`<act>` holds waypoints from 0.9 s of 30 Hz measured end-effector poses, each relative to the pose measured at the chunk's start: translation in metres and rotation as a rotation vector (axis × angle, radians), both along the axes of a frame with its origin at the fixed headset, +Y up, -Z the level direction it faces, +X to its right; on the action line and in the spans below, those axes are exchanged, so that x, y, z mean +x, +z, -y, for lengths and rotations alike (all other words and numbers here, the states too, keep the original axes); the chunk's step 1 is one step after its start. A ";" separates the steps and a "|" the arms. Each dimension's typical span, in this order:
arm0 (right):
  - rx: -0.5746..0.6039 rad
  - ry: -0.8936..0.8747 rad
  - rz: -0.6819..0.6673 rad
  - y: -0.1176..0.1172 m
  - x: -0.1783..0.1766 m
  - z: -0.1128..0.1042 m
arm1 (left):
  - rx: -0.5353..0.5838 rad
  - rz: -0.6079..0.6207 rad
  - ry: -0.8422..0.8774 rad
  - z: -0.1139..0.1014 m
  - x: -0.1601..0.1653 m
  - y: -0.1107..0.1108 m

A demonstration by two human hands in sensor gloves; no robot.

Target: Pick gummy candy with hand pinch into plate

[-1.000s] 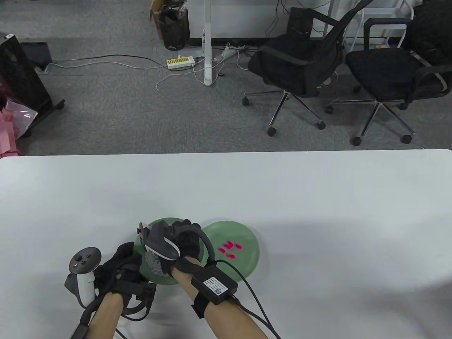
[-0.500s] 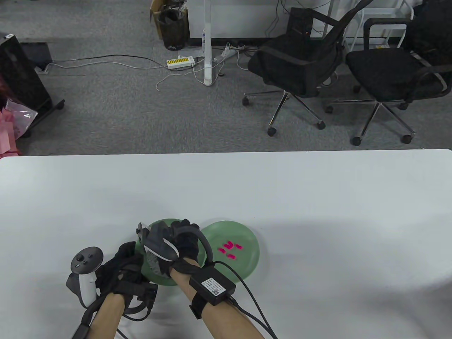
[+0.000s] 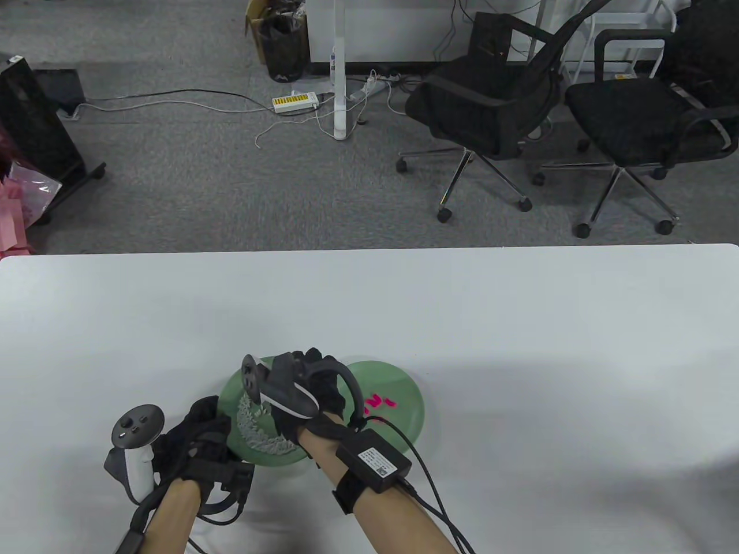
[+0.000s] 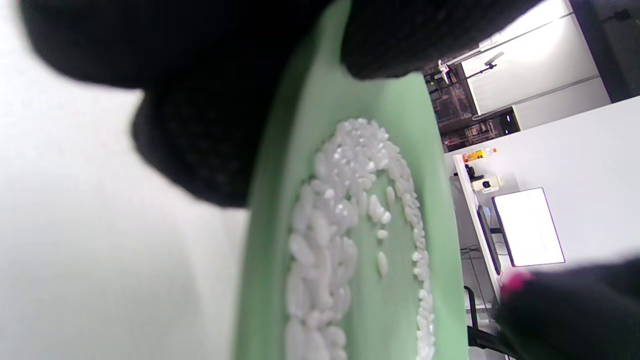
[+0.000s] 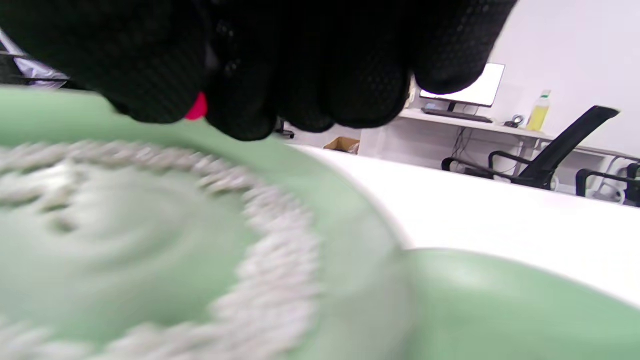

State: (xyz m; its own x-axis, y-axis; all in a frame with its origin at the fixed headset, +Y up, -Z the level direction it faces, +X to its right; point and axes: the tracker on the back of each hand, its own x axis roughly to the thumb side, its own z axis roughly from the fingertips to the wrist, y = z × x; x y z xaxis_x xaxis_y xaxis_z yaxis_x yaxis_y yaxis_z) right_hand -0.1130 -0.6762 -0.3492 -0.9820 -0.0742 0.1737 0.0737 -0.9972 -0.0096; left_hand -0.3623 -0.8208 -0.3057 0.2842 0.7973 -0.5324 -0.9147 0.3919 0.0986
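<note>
A green plate [image 3: 232,398] holding a ring of white rice [image 3: 260,437] sits next to a second green plate [image 3: 401,418] with several pink gummy candies [image 3: 378,401] on it. My right hand [image 3: 306,363] hovers over the rice plate's right side, near where the two plates meet. It pinches a pink gummy [image 5: 196,107] between thumb and fingertip; the gummy also shows in the left wrist view [image 4: 515,282]. My left hand [image 3: 208,424] grips the rice plate's left rim [image 4: 280,165], thumb on top.
The white table [image 3: 519,323] stretches far and to the right of the plates. Beyond its far edge are office chairs [image 3: 491,104] and cables on grey carpet.
My right hand has moved right and slightly away from me over the rice plate, toward the plate with gummies, uncovering more rice. The left hand stays on the rim.
</note>
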 end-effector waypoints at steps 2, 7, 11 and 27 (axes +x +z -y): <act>0.006 -0.005 0.038 -0.008 0.022 -0.003 | -0.006 -0.011 0.004 0.001 -0.003 0.000; -0.064 0.024 0.128 -0.025 0.075 0.014 | -0.004 -0.022 -0.023 0.002 -0.007 0.000; -0.107 0.117 0.155 -0.028 0.100 0.037 | -0.004 -0.017 -0.024 0.002 -0.007 0.000; -0.098 0.279 0.153 -0.027 0.112 0.055 | -0.022 -0.017 -0.004 0.002 -0.008 0.000</act>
